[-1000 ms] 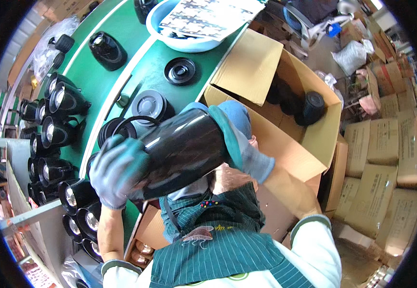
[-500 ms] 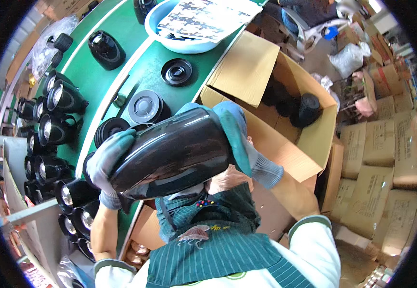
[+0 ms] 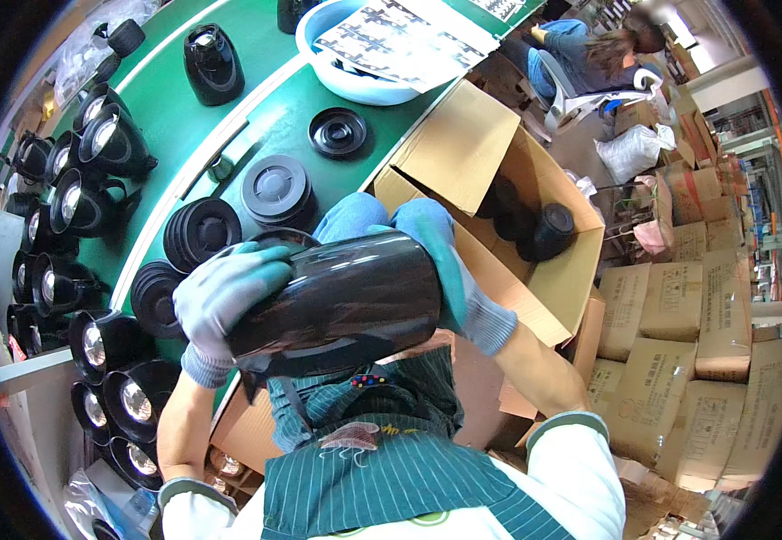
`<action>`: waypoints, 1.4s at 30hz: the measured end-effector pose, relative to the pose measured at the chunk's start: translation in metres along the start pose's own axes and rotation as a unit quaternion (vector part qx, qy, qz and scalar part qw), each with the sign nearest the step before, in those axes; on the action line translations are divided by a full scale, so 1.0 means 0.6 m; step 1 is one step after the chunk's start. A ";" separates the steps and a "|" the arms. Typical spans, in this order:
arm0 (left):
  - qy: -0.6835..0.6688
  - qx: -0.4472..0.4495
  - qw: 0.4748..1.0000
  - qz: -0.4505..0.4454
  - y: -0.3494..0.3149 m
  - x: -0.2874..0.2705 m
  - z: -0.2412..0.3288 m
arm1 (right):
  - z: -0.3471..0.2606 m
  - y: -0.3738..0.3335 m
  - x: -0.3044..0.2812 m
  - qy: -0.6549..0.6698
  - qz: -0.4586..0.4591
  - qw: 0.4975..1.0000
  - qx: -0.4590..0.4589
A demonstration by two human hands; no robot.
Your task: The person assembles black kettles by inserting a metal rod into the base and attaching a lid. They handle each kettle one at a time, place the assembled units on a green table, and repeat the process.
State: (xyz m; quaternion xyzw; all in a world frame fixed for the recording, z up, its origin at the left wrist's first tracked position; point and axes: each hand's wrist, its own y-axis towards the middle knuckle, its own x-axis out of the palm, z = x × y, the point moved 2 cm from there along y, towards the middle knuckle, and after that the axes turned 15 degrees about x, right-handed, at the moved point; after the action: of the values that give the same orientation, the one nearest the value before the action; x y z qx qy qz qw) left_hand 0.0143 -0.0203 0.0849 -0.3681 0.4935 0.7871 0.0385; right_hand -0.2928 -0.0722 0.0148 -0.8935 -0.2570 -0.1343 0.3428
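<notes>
I hold a glossy black thermos jug point(image 3: 346, 306) lying sideways above my lap. My left hand point(image 3: 233, 297), in a grey and green glove, is wrapped round its left end. My right hand point(image 3: 440, 261), gloved alike, grips the right end. A small dark spout or handle piece juts down below my left hand. Just beyond the jug, on the green work surface point(image 3: 269, 112), rise a stack of grey-black round lids point(image 3: 275, 191) and two stacks of black ringed discs point(image 3: 202, 232). A single black lid point(image 3: 337, 132) lies farther back.
Several black jugs with silvery insides point(image 3: 134, 396) line the left side. Another black jug point(image 3: 212, 65) stands at the back, near a pale blue basin point(image 3: 355, 88) with printed sheets. An open cardboard box point(image 3: 580, 270) with black parts is at right, before stacked cartons point(image 3: 661, 396). A person point(image 3: 580, 54) sits beyond.
The jug has turned from a slant, right end higher, to nearly level, with both hands still on it. My view has shifted, bringing more of the disc stacks and the seated person into sight.
</notes>
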 end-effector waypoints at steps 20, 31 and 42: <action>-0.472 -0.479 0.723 0.159 -0.247 0.114 -0.064 | -0.069 -0.076 0.083 -0.402 0.037 0.745 -0.532; -0.179 -0.237 0.954 0.032 0.006 0.080 0.021 | 0.131 -0.019 -0.058 0.120 -0.081 0.954 -0.264; -0.048 0.040 0.962 -0.266 -0.027 0.135 0.032 | -0.089 -0.087 -0.085 -0.318 0.011 0.921 -0.226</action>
State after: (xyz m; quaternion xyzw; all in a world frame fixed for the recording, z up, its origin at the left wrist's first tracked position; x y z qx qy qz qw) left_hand -0.0482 -0.0209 0.0271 -0.4457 0.4067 0.7449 0.2847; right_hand -0.3675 -0.0943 0.0613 -0.9458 -0.3051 0.1059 0.0335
